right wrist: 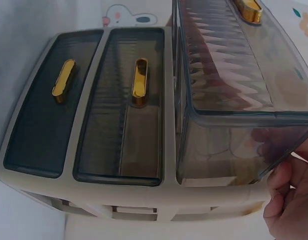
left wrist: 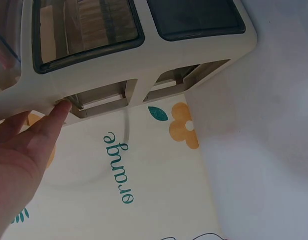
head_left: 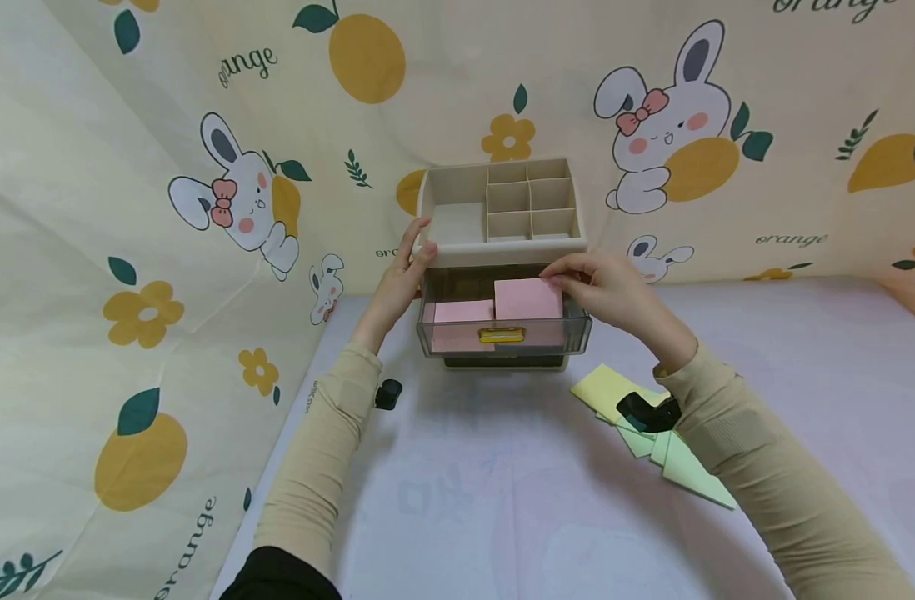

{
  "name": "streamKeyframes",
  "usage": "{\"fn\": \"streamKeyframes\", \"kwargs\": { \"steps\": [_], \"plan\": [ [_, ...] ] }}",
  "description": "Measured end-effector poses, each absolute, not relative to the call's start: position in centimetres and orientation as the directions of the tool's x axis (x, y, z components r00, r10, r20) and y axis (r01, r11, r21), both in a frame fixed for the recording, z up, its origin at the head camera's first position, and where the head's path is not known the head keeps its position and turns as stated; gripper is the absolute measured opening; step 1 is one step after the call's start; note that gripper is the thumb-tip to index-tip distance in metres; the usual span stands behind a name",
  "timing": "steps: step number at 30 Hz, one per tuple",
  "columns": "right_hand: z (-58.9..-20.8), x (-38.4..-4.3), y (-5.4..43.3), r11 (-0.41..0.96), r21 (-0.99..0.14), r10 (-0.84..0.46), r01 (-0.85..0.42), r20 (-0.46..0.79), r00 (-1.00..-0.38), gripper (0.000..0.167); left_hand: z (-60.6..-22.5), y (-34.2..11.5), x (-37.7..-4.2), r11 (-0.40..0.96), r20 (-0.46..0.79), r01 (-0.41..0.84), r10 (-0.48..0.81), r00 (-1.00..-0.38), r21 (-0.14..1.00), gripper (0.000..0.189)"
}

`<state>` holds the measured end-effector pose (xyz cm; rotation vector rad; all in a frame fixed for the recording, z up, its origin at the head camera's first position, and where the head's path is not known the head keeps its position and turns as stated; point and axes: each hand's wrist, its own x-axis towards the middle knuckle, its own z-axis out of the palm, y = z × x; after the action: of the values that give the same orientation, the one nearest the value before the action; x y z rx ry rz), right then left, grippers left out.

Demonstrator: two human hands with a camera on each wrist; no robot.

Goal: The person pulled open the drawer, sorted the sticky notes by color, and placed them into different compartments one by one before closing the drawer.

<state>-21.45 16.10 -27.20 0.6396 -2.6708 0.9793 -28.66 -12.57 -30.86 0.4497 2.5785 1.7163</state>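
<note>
See a pale counter [head_left: 502, 500], with soft shadows on it. See a cream cloth [head_left: 442, 125] standing up like a wall at the back and the left, with bunnies [head_left: 251, 200], oranges [head_left: 367, 58], yellow flowers [head_left: 508, 137] and green leaves [head_left: 357, 169] printed on it.

At the back of the counter, a cream desk organizer [head_left: 502, 257]. On its top, one big space at the left and six little ones at the right. Below, a clear top drawer [head_left: 579, 335], slid out, with a gold handle [head_left: 502, 335]. Under that, two dark lower drawers [right wrist: 106, 125], pushed in, with gold handles too.

Left grip [head_left: 397, 283] spread, thumb and fingers apart, touching the left side of the organizer. Right grip [head_left: 596, 287] pinching the upper right corner of a pink note pad [head_left: 528, 300], in the right part of the top drawer. Just beside that, in the left part, another pink pad [head_left: 461, 312], lower in view. On the counter at the right, a yellow pad [head_left: 603, 385] over some fanned green pads [head_left: 693, 475], near the right arm.

Can read "orange" in curly letters many times on the cloth. Too faint to read: some pale marks on the counter.
</note>
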Motion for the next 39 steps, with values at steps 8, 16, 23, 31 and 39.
{"fn": "streamKeyframes", "kwargs": {
  "steps": [8, 16, 23, 31, 39],
  "plan": [
    [-27.17, -21.98, 16.05, 0.69, -0.502, -0.378, -0.522, 0.365, -0.851, 0.015, -30.86, -12.55, -28.71, 0.351, 0.153, 0.236, 0.247, -0.957, 0.906, 0.075],
    [-26.91, -22.24, 15.9, 0.739, -0.395, -0.408, -0.545, 0.382, -0.83, 0.012, -30.82, -12.57, -28.89, 0.348, 0.158, 0.242, 0.251, -0.955, 0.906, 0.076],
    [-26.4, -21.85, 15.78, 0.782, -0.356, -0.419, -0.512, 0.309, -0.854, 0.018, -30.91, -12.58, -28.81, 0.341, 0.151, 0.234, 0.253, -0.956, 0.91, 0.071],
    [-26.69, -21.79, 15.71, 0.777, -0.386, -0.404, -0.496, 0.298, -0.865, 0.015, -30.95, -12.6, -28.67, 0.338, 0.153, 0.239, 0.26, -0.953, 0.91, 0.064],
    [-26.94, -21.86, 15.76, 0.749, -0.418, -0.398, -0.514, 0.337, -0.854, 0.015, -30.97, -12.64, -28.75, 0.33, 0.161, 0.243, 0.257, -0.953, 0.912, 0.069]
  ]
}}
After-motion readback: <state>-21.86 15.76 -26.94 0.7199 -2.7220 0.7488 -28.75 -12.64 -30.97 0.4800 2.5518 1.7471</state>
